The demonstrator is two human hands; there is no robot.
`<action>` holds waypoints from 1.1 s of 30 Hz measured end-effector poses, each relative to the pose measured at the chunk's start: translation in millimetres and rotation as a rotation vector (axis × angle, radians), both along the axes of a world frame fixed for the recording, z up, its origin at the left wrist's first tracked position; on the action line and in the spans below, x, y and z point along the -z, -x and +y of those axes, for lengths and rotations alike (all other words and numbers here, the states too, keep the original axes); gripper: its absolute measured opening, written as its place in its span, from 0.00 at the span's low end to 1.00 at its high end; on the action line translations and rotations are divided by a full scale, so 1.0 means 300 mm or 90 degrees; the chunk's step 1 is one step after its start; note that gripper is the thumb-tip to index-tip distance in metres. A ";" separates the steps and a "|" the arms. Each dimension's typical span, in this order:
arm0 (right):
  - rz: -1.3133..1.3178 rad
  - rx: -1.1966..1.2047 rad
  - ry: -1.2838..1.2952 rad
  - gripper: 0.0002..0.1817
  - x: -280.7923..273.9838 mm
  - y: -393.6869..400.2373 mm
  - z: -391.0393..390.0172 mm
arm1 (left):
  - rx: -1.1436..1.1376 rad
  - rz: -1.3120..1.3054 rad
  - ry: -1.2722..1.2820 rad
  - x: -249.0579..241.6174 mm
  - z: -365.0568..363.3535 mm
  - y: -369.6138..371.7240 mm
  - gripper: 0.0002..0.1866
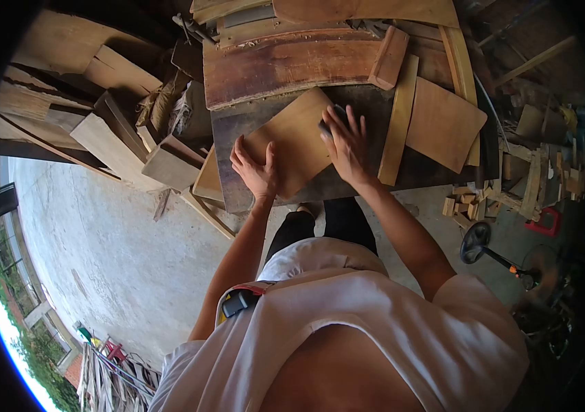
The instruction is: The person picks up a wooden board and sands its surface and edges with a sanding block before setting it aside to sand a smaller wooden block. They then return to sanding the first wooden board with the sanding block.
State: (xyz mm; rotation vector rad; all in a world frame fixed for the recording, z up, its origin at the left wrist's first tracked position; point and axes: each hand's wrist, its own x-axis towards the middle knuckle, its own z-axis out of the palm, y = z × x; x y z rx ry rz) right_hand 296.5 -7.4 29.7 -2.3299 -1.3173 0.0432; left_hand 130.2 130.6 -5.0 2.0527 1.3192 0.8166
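Note:
A flat light-brown wooden board (297,141) lies at a slant on the dark bench top (237,185). At its left edge, my left hand (257,169) holds the board, fingers curled over the edge and thumb apart on the upper face. My right hand (349,147) is over the board's right side, its fingers on a small dark block (338,112). Most of that block is hidden under the fingers, so its exact kind cannot be made out.
Right of my hands lie a narrow wood strip (398,123) and another flat board (443,123). A thick reddish-brown plank (292,65) and a small wood block (388,58) lie beyond. Stacked timber (121,147) stands left; offcuts (471,206) and a red stool (545,222) are right.

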 end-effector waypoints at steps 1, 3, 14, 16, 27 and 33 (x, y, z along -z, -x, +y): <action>0.009 -0.002 -0.009 0.28 0.000 0.049 -0.056 | -0.006 -0.006 0.009 0.001 0.000 -0.002 0.40; 0.015 -0.009 0.019 0.29 0.005 0.085 -0.126 | -0.007 -0.003 0.022 -0.002 -0.004 -0.001 0.40; 0.087 0.012 -0.157 0.23 0.078 -0.064 0.043 | -0.011 -0.005 0.035 -0.011 0.000 -0.007 0.39; 0.097 0.023 -0.145 0.22 0.049 0.016 -0.106 | -0.009 0.003 0.026 -0.004 -0.002 -0.002 0.40; 0.147 0.072 -0.160 0.23 0.066 -0.060 -0.017 | -0.005 -0.002 0.008 -0.004 0.001 -0.003 0.39; 0.090 0.102 -0.158 0.26 0.059 0.087 -0.213 | -0.003 0.003 0.017 -0.002 -0.001 0.000 0.40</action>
